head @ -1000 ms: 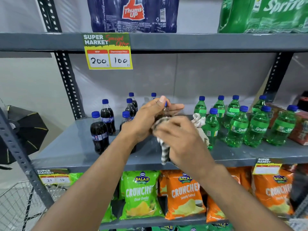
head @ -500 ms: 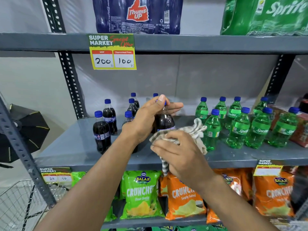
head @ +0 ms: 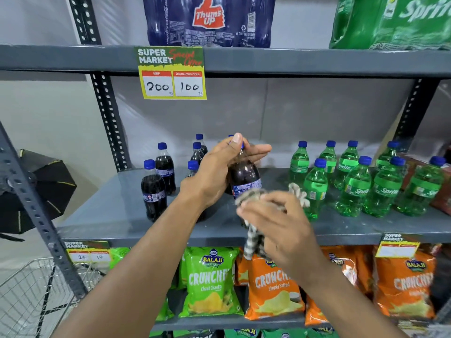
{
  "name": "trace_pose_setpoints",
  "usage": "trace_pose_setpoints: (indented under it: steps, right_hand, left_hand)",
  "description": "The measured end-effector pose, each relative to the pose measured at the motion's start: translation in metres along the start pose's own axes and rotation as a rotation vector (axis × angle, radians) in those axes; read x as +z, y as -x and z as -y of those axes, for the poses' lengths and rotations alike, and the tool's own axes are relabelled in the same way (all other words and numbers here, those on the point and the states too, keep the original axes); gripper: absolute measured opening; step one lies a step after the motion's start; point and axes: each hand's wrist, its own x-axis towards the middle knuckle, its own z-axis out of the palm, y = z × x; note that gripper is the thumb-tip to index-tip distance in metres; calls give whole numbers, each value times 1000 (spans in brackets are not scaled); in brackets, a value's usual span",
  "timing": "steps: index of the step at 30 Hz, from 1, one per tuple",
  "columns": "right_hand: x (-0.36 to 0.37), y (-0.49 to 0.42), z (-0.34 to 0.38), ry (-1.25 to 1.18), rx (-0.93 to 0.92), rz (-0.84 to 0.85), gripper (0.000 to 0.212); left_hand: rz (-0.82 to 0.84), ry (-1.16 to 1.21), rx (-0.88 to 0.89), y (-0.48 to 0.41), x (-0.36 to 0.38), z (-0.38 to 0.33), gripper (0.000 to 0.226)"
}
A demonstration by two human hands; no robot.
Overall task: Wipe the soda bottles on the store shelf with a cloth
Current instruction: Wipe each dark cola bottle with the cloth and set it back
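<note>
Dark cola plastic bottle with blue cap is held raised over the grey metal shelf, the left hand wrapped round its neck, while the right hand, somewhat blurred, pinches a striped grey-white cloth apparently against its label, beside green Sprite bottles.

— What's that grey metal shelf carrying?
— Dark cola bottles with blue caps stand on the left, green Sprite bottles on the right, and a reddish box at the far right edge.
— And between them?
— Bare grey shelf
</note>
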Motion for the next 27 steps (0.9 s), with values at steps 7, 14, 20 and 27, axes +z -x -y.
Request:
trace_pose_setpoints:
  steps: [7, 14, 20, 27]
  right_hand:
    - [-2, -10, -5, -14, 26, -31, 53]
    - [9, -15, -1, 32, -33, -41, 42]
    - [14, 0, -2, -119, 122, -155, 50]
    - [19, 0, 8, -275, 320, -289, 59]
  left_hand:
    - [14, -27, -7, -4, 0, -3, 30]
    - [-16, 55, 19, -6, -1, -1, 30]
    - [-47, 52, 78, -3, -7, -4, 31]
    - [-82, 115, 69, -2, -7, -3, 38]
